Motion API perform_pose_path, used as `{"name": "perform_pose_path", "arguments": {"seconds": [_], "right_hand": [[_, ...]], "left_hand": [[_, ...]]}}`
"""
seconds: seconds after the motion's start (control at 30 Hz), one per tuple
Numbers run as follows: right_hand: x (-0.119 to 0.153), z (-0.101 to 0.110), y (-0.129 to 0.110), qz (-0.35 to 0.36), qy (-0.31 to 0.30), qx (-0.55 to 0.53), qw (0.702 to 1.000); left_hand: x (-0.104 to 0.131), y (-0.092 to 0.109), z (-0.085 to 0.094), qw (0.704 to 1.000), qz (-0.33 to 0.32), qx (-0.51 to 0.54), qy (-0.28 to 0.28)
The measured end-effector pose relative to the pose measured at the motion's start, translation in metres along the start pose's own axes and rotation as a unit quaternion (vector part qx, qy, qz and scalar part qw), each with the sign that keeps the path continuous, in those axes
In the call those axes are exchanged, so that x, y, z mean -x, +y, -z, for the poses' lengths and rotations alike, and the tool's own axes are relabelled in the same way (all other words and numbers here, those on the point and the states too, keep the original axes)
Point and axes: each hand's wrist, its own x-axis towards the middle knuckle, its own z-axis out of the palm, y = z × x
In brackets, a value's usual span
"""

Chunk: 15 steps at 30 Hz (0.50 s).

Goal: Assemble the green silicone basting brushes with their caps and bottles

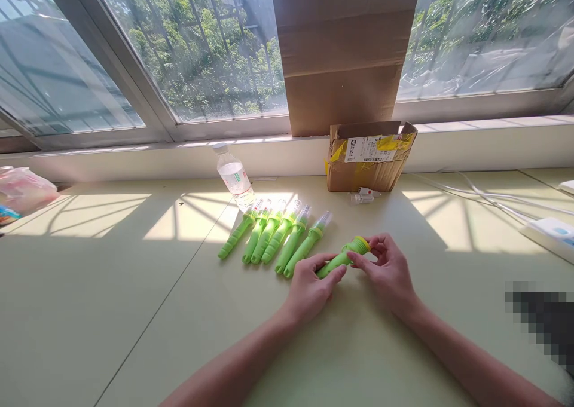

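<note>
A green tube (336, 264) with a yellow ring at its upper end lies tilted between both hands. My left hand (313, 280) is wrapped round its lower part. The fingers of my right hand (384, 268) pinch the yellow-ringed end. Just left of the hands, several green tubes with clear caps (278, 236) lie side by side in a slanting row on the pale table (134, 311). The held tube shows no clear cap on its end.
A water bottle (236, 181) stands behind the row. At the back is an open cardboard box (365, 171), with small clear pieces (361, 198) before it. A pink plastic bag (27, 190) lies far left; white cables and a power strip (553, 232) are at right.
</note>
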Motion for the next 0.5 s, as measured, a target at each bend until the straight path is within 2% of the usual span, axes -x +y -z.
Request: {"name": "perform_pose_path", "arguments": {"seconds": [0.5], "right_hand": [[0.0019,-0.0015,-0.0015,0.012,0.016,0.023,1.000]], "left_hand": [[0.0015,0.0050,-0.0005,0.997,0.055,0.033,-0.030]]}}
